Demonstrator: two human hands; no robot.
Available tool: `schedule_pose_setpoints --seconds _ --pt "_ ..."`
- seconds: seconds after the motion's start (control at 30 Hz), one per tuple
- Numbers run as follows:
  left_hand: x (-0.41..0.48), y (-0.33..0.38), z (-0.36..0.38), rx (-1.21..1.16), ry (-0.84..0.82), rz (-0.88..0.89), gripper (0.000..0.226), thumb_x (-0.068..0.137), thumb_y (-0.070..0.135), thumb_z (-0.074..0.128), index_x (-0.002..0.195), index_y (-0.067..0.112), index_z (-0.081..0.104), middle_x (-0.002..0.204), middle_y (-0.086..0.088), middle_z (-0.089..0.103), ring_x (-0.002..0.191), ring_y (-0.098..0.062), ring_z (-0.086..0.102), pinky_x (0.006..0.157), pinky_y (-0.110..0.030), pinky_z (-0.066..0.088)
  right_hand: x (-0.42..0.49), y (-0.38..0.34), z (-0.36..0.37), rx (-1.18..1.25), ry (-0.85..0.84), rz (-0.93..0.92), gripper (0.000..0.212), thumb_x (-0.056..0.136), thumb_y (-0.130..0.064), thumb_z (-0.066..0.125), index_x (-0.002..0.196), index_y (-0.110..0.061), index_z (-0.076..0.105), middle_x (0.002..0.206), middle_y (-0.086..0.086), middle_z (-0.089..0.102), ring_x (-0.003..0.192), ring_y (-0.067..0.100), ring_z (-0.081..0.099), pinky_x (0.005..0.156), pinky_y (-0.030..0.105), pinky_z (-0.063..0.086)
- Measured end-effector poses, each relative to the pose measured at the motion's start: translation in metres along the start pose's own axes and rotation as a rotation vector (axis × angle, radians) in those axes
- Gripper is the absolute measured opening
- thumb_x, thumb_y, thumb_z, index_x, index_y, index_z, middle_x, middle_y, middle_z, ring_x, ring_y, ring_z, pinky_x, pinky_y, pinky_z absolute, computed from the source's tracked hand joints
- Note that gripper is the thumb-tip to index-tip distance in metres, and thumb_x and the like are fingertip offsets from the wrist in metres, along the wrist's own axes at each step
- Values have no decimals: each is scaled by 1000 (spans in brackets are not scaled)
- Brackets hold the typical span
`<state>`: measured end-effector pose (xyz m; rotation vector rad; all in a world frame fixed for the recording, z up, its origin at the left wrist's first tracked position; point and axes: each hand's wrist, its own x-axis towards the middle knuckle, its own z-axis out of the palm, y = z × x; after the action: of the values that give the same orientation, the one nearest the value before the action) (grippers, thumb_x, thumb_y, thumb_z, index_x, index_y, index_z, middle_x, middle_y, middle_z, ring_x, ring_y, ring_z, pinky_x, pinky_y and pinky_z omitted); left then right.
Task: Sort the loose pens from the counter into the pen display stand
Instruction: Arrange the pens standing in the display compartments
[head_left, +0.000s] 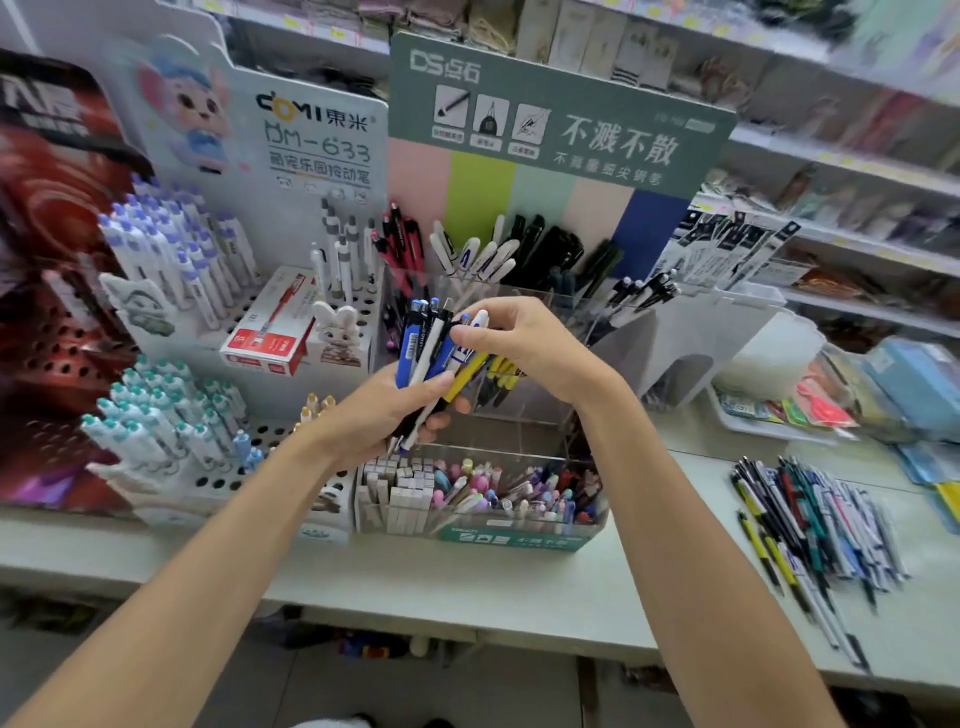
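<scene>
My left hand (382, 410) grips a bundle of pens (426, 348), blue, white, black and yellow, held upright in front of the clear acrylic pen display stand (550, 306). My right hand (524, 343) reaches in from the right and pinches a white-and-blue pen (474, 332) at the top of that bundle. A pile of loose pens (815, 519) lies on the white counter (467, 587) to the right. The stand's upper compartments hold black, white and red pens. Its lowest front compartment (519, 499) is full of pastel pens.
A white perforated stand (208, 322) with purple and teal capped pens fills the left. A red pen box (270, 332) and a rabbit figure (335, 327) sit on it. Packaged stationery (831, 395) lies at the right; shelves run behind.
</scene>
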<state>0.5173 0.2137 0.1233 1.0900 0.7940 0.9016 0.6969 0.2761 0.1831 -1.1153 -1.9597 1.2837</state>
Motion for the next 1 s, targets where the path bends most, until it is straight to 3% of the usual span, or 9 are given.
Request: schedule_pose_setpoints --seconds 0.13,0.27,0.4,0.5,0.57,0.63,0.77,0.87,1.0 --pt "3 8 3 -77 -19 29 35 96 28 51 127 12 55 86 -5 62 61 -10 46 52 -18 37 -2 0 6 168 146 -49 12 97 -17 61 98 -8 68 95 5 72 91 21 66 92 42 50" --pt "3 7 -1 -46 22 17 27 98 20 54 121 6 55 83 -5 60 60 -11 45 50 -18 38 2 -13 7 478 397 -118 15 103 -11 43 95 -8 55 94 11 71 93 28 66 94 46 51" --pt "-1 0 -7 21 52 -6 35 91 28 60 119 6 58 72 1 45 57 -8 38 49 -18 33 3 -30 -23 863 617 -294 18 106 -10 30 96 -12 44 75 6 57 65 19 56 69 32 53" --pt "-1 4 -5 67 9 -6 27 90 26 60 112 13 63 68 2 41 56 -9 38 50 -17 33 2 -35 -26 440 453 -206 12 100 -26 49 96 -15 53 75 -1 60 54 8 44 50 19 37" --pt "0 8 -1 91 -26 9 13 89 23 61 99 16 63 67 1 43 54 -10 39 49 -17 35 -3 -32 -14 18 223 -82 16 93 -35 64 98 -19 63 84 -4 65 60 2 53 57 14 43" --pt "1 11 3 115 -46 19 5 90 22 61 91 17 63 66 2 44 53 -9 39 48 -18 35 -5 -25 -6 -152 75 -17 20 86 -38 74 92 -19 69 83 -3 66 70 2 58 70 16 46" --pt "2 7 0 179 -87 6 25 95 26 63 90 5 51 69 2 46 54 -9 37 50 -19 35 -8 -22 -11 -120 -3 45 29 84 -32 76 92 -4 72 81 0 67 77 7 60 80 26 45" --pt "2 6 0 197 -83 19 27 94 31 61 88 9 47 70 4 48 54 -8 39 53 -19 36 -6 -20 -10 -19 -6 74 16 84 -18 75 93 -6 73 79 -7 69 78 9 63 81 32 50" --pt "4 11 9 174 -74 12 25 90 29 59 100 9 48 76 -2 50 57 -10 44 54 -19 40 -4 -11 -3 239 87 113 10 84 -12 72 92 -6 70 91 18 67 84 33 65 85 55 54"
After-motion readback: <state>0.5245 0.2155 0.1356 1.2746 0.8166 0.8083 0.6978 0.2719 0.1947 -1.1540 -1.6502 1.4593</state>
